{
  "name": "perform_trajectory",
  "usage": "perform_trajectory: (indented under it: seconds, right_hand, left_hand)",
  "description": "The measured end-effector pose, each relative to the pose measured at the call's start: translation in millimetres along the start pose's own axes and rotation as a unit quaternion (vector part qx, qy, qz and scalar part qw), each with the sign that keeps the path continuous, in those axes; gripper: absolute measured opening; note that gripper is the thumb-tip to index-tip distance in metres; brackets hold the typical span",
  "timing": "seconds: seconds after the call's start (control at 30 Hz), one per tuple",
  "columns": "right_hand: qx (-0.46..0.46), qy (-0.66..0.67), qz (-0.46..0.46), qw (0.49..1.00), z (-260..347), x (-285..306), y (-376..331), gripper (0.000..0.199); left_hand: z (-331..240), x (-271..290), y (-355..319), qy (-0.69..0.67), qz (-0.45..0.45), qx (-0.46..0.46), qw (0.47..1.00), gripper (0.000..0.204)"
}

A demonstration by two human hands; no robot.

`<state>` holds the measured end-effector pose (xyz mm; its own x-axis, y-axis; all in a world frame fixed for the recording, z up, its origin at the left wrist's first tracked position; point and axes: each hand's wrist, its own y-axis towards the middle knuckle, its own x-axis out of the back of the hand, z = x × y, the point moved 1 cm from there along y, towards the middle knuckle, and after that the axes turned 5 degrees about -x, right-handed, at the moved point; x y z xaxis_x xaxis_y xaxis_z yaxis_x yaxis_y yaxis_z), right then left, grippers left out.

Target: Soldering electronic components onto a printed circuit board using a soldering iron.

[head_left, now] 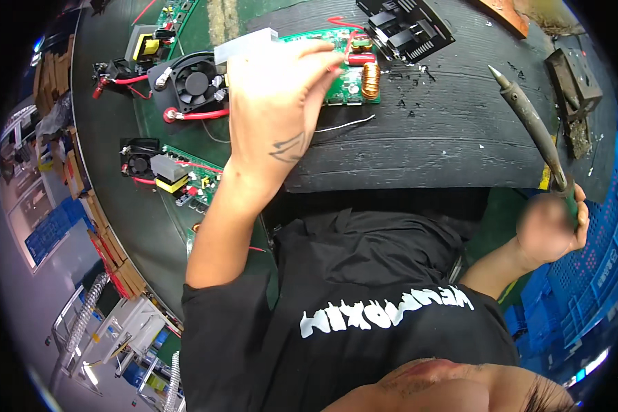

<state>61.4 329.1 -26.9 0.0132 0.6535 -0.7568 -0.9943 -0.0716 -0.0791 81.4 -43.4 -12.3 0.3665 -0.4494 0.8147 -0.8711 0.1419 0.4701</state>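
My left hand (271,103) lies across a green circuit board (352,90), its thumb and forefinger pinched on a thin red wire (349,47) at the board's upper side. A copper coil (371,81) stands at the board's right end, and a pale metal block (246,45) shows past my knuckles. Joined to the left is a black cooling fan (196,83) with thick red leads. Off to the right, my right hand (548,226) is wrapped round the handle of a soldering iron (532,122). Its tip points up and left, well away from the board.
A slotted black housing (408,29) sits beyond the board. A second fan-and-board unit (175,172) lies left of my forearm, another (147,44) at the far left. Thin silvery wire (347,126) crosses the bench. A metal holder (575,86) and blue crates (577,288) are at the right.
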Motion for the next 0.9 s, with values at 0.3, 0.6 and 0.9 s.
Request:
perform_trajectory:
  seconds: [0.3, 0.6, 0.9]
  right_hand:
    - [-0.010, -0.013, -0.016, 1.000, -3, -5, -1, 0.016]
    - [-0.017, -0.027, -0.051, 0.998, -21, -16, -7, 0.015]
    - [-0.042, -0.023, -0.032, 0.998, -32, -28, -8, 0.017]
  left_hand:
    - [-18, -28, 3, -0.065, -0.137, 0.092, 0.984, 0.013]
    - [-6, -29, 6, -0.055, -0.108, -0.005, 0.993, 0.019]
    - [3, -31, 1, 0.001, -0.082, -0.060, 0.995, 0.019]
